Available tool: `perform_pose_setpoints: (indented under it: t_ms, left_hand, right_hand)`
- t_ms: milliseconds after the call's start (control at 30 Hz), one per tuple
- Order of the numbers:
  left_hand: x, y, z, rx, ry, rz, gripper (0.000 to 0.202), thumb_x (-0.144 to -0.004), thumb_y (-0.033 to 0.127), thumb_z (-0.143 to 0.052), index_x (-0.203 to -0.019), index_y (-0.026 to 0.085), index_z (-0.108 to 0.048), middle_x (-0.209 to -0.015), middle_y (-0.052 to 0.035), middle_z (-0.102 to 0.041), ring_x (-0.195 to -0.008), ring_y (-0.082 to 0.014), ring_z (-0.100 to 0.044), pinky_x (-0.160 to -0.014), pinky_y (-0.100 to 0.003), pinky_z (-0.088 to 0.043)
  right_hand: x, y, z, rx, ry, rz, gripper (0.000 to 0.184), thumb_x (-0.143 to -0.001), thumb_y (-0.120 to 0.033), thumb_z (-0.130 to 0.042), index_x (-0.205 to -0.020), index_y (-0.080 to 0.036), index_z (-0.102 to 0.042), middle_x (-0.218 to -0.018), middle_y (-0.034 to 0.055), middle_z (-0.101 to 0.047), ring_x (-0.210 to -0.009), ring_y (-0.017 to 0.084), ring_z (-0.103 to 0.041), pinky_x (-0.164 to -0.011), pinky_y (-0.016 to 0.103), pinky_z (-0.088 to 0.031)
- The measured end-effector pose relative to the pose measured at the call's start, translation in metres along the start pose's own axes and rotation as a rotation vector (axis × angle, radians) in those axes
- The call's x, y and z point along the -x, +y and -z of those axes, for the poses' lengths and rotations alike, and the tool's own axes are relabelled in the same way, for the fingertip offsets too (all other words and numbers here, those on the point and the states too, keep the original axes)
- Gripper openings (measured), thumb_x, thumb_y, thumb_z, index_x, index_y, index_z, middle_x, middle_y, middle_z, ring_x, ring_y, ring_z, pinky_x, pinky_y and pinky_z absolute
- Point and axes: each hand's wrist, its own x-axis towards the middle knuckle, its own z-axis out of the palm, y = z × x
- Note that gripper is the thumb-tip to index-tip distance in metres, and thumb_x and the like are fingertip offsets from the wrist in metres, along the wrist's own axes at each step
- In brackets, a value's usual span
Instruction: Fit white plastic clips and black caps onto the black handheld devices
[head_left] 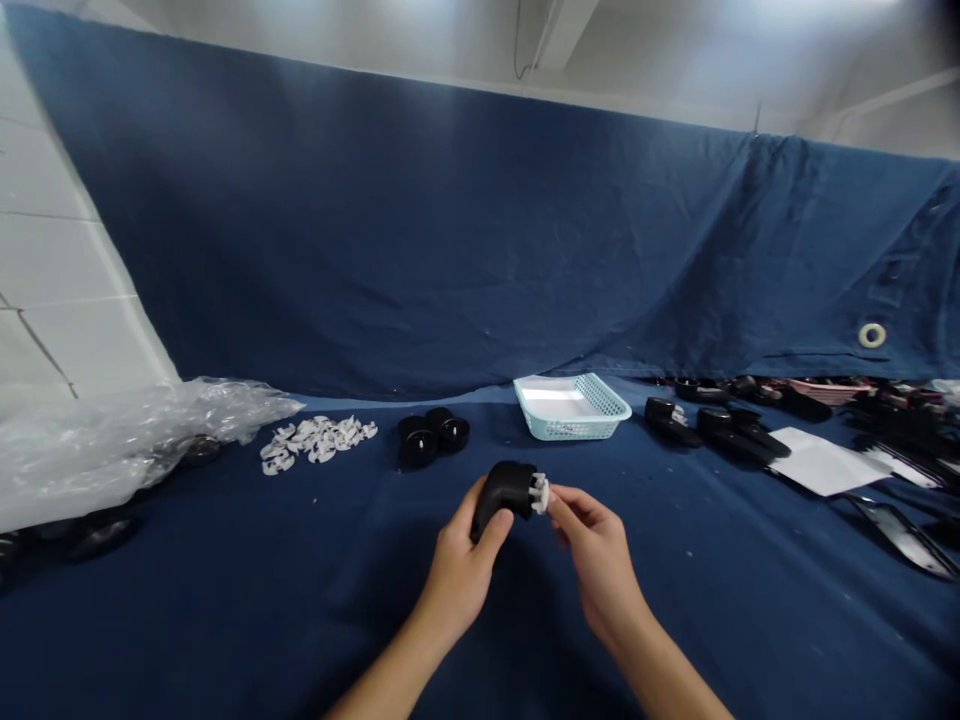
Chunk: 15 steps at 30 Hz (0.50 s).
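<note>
My left hand (461,565) is wrapped round a curved black plastic part (504,489), held just above the blue cloth at centre. A small white clip (539,493) sits at that part's right end, and the fingertips of my right hand (592,545) pinch it there. A heap of several loose white clips (315,440) lies on the cloth to the left. Beside that heap sit three black round parts (431,436).
A pale blue mesh basket (574,407) stands behind my hands. Crumpled clear plastic bags (112,440) cover the left side. More black parts (716,425), white paper (821,462) and dark items fill the right. A blue cloth (247,600) covers the table and rises as a backdrop.
</note>
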Motion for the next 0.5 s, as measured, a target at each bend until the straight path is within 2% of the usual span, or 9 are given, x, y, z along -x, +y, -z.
perform_pose_setpoints:
  t_ms: [67,133,367,500]
  left_hand:
    - [-0.0004,0.0010,0.0006,0.008,-0.006,-0.021,0.051,-0.083,0.042,-0.058,-0.130,0.022,-0.051,-0.131,-0.0044,-0.056,-0.124,-0.0230,-0.047,-0.106,-0.031,-0.032]
    - [-0.0005,0.0019,0.0011,0.012,-0.008,-0.032,0.052,-0.083,0.041,-0.059,-0.130,0.022,-0.050,-0.133,-0.0043,-0.055,-0.126,-0.0229,-0.046,-0.107,-0.031,-0.031]
    - [0.0002,0.0014,0.0000,-0.015,0.013,-0.029,0.054,-0.081,0.040,-0.060,-0.131,0.022,-0.049,-0.134,-0.0040,-0.054,-0.127,-0.0221,-0.045,-0.108,-0.031,-0.030]
    - [0.0018,0.0012,-0.0009,-0.027,0.032,-0.034,0.052,-0.081,0.041,-0.060,-0.130,0.025,-0.051,-0.134,-0.0028,-0.054,-0.128,-0.0227,-0.044,-0.107,-0.030,-0.032]
  right_hand:
    - [-0.0009,0.0004,0.0009,-0.028,-0.022,-0.036,0.028,-0.072,-0.041,-0.070,-0.087,-0.017,-0.074,-0.064,0.0013,-0.062,-0.054,0.012,-0.047,-0.047,0.022,-0.035]
    - [-0.0012,0.0000,0.0010,-0.041,-0.029,-0.035,0.027,-0.072,-0.040,-0.070,-0.086,-0.017,-0.074,-0.065,0.0014,-0.061,-0.055,0.011,-0.045,-0.048,0.022,-0.035]
    - [0.0005,-0.0044,-0.0018,-0.018,-0.016,0.036,0.028,-0.073,-0.041,-0.069,-0.086,-0.016,-0.073,-0.074,0.0048,-0.069,-0.063,0.016,-0.057,-0.053,0.025,-0.042]
    - [-0.0014,0.0002,-0.0014,0.004,-0.019,0.093,0.026,-0.075,-0.040,-0.068,-0.086,-0.017,-0.072,-0.078,0.0053,-0.071,-0.070,0.019,-0.062,-0.063,0.029,-0.048]
